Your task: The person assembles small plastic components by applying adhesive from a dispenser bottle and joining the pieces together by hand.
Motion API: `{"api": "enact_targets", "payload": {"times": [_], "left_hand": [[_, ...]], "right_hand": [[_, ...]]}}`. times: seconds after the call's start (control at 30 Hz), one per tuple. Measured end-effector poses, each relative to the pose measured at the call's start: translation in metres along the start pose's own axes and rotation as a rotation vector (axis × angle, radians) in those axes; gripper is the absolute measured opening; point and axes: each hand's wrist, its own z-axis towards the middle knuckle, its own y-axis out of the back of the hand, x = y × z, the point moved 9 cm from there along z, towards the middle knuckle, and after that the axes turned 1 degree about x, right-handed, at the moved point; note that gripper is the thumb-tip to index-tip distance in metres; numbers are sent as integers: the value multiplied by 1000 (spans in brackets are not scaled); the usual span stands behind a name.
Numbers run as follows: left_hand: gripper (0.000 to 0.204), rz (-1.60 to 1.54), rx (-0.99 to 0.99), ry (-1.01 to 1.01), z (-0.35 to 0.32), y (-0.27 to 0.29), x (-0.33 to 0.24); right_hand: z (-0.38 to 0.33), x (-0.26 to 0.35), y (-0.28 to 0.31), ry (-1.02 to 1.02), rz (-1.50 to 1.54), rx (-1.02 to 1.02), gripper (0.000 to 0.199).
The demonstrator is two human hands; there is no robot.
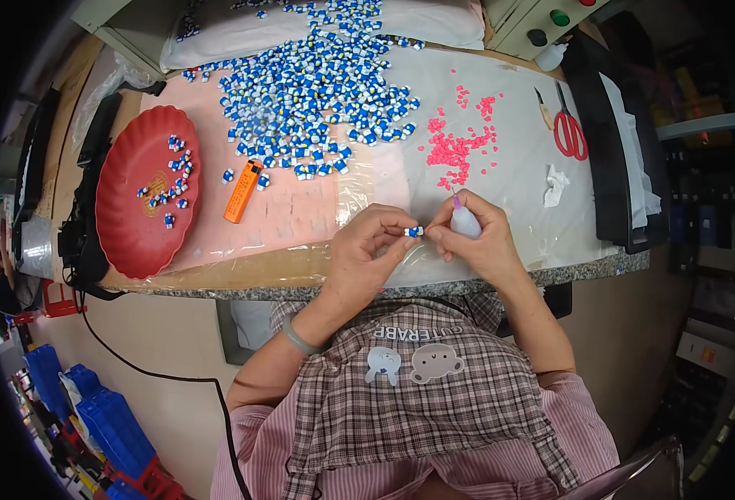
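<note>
In the head view, the left hand is closing thumb and forefinger in a tight pinch on a small blue-and-white piece, which is sitting just above the near edge of the worktable, between the two hands, with the other left fingers curling in loosely behind it. The right hand is curling partly closed around a white squeeze bottle, whose purple collar is pointing up and away from the person; its thumb and fingertips are coming together just beside the piece, and whether they are pinching something tiny as well I cannot tell. Beyond the hands, a scattering of small pink bits is lying on the pale sheet, and to its left a large heap of blue-and-white pieces is spreading over the table's far side. An orange lighter is lying aslant near the heap's lower left edge, and at far left a red scalloped dish is holding a few more such pieces. Toward the right, red-handled scissors are lying near a crumpled white tissue, and a black tray is standing at the table's right end
</note>
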Motion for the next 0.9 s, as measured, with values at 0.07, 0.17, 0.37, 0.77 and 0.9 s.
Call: {"api": "enact_targets", "payload": {"times": [0.07,0.17,0.37,0.77,0.9], "left_hand": [[21,63,-31,-48,0,1,-5],[21,251,-42,-115,-2,-1,-13],[21,458,-3,-150,-5,-8,-23],[22,563,-38,-274,-7,-10,-28],[22,638,-47,-350,-9,-14,-38]], "right_hand": [[-2,-3,-1,-16,35,-31,13],[-4,-5,-1,-29,8,-48,13],[-4,-9,-1,5,-69,-60,13],[-1,-14,0,-70,-79,-55,15],[-1,-16,0,-98,-49,-42,18]]}}
